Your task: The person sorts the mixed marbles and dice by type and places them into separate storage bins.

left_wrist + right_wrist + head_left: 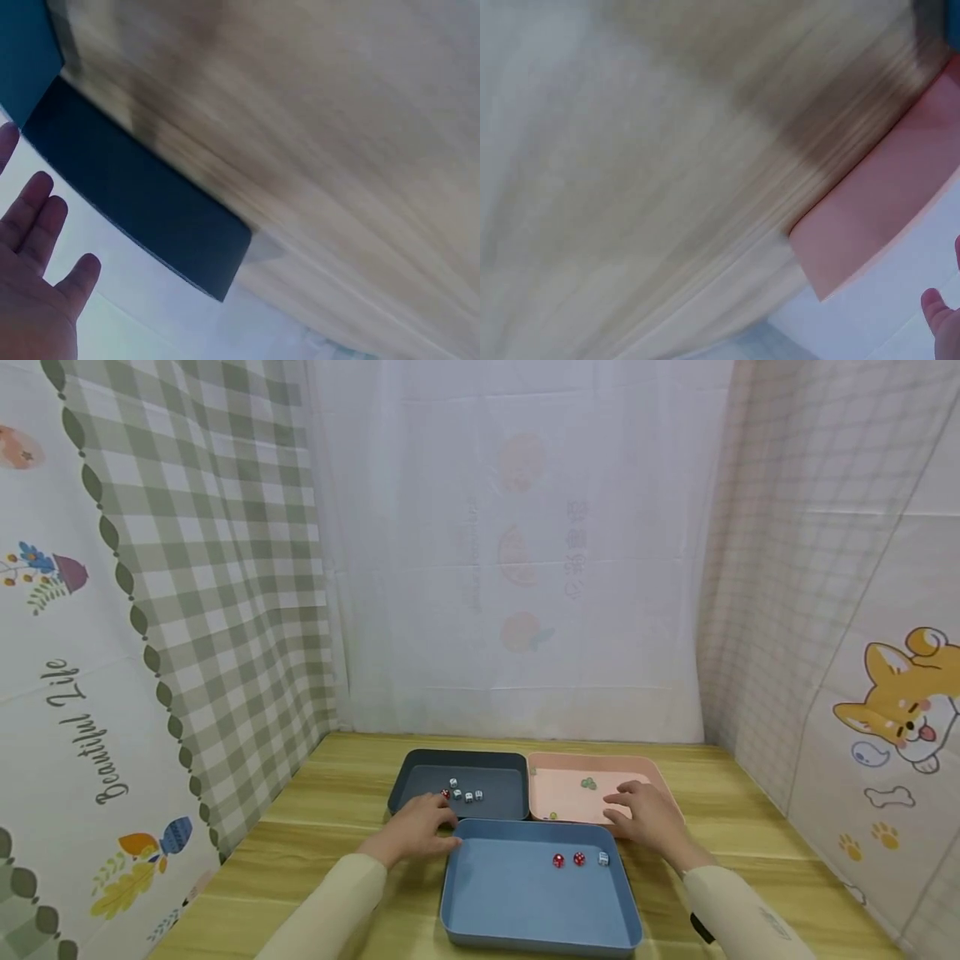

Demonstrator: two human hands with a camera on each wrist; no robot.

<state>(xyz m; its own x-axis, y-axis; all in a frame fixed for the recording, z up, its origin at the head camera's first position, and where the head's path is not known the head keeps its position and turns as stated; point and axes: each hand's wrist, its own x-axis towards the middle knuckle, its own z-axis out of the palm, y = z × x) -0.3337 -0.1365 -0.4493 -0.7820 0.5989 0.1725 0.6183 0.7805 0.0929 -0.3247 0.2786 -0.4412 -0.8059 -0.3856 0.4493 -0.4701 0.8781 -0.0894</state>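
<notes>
My left hand (418,828) hovers by the front edge of the dark navy tray (491,762), fingers loosely spread. Its fingertips are near a red die (446,793), and several white dice (468,797) lie close by. In the left wrist view, the left hand (37,262) holds nothing I can see. Over the right front corner of the pink tray (630,763), my right hand (651,820) has its fingers apart. Small green pieces (588,783) lie in that tray. In the right wrist view, only bits of the right hand (946,330) show.
A blue tray (525,902) stands in front of the other two, holding two red dice (579,858) and a whitish die (603,858). All three trays rest on a wood-grain table (300,868). Cloth curtains (517,568) enclose the back and both sides.
</notes>
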